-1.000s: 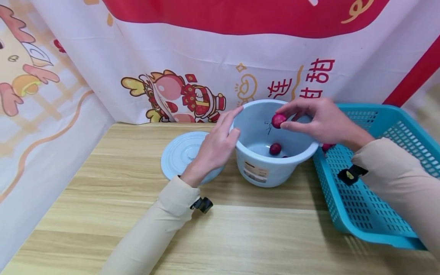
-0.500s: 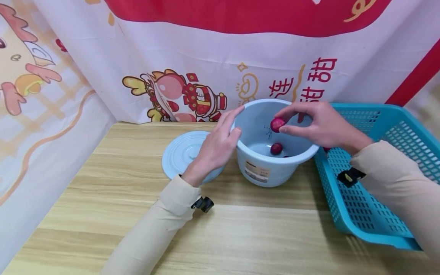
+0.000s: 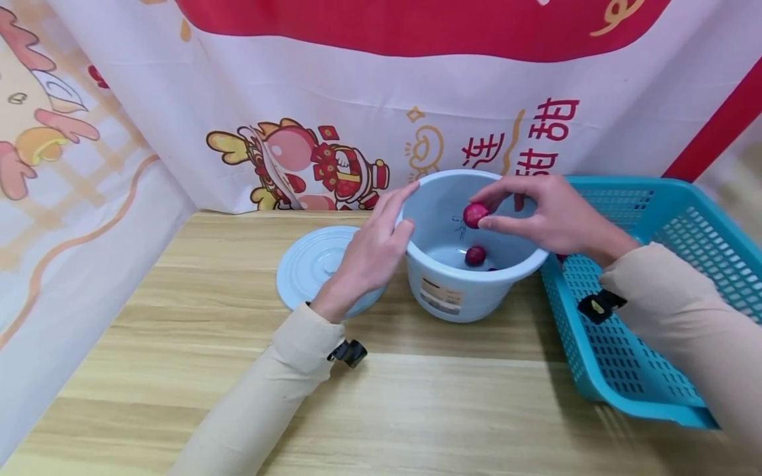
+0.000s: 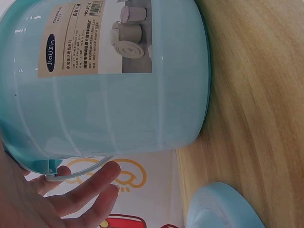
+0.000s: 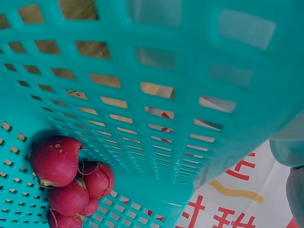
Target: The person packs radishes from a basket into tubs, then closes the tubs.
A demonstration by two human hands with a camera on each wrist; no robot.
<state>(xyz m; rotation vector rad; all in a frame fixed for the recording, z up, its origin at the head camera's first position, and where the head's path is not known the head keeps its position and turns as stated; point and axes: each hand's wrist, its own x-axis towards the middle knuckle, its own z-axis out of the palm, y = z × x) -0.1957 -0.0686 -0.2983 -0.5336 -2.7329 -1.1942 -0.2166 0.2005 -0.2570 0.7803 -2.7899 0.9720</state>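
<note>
A round red radish [image 3: 475, 215] with a thin dark root is pinched between the thumb and fingers of my right hand [image 3: 550, 215], over the mouth of a light blue bucket [image 3: 476, 301]. Inside the bucket lies another radish [image 3: 475, 256], with a small dark bit of something beside it. My left hand [image 3: 375, 248] rests against the bucket's left rim with its fingers extended; in the left wrist view they lie near the bucket's thin handle [image 4: 85, 172]. Several radishes [image 5: 57, 160] sit together in the teal basket [image 5: 156, 57]. The right wrist view does not show the pinched radish.
The light blue lid [image 3: 300, 264] lies flat on the wooden table [image 3: 428, 410], left of the bucket and partly under my left forearm. Immediately right of the bucket stands the teal basket. A printed cloth [image 3: 286, 73] hangs behind.
My right hand has shifted slightly left and lower over the bucket, still pinching the radish. The left hand stays at the rim.
</note>
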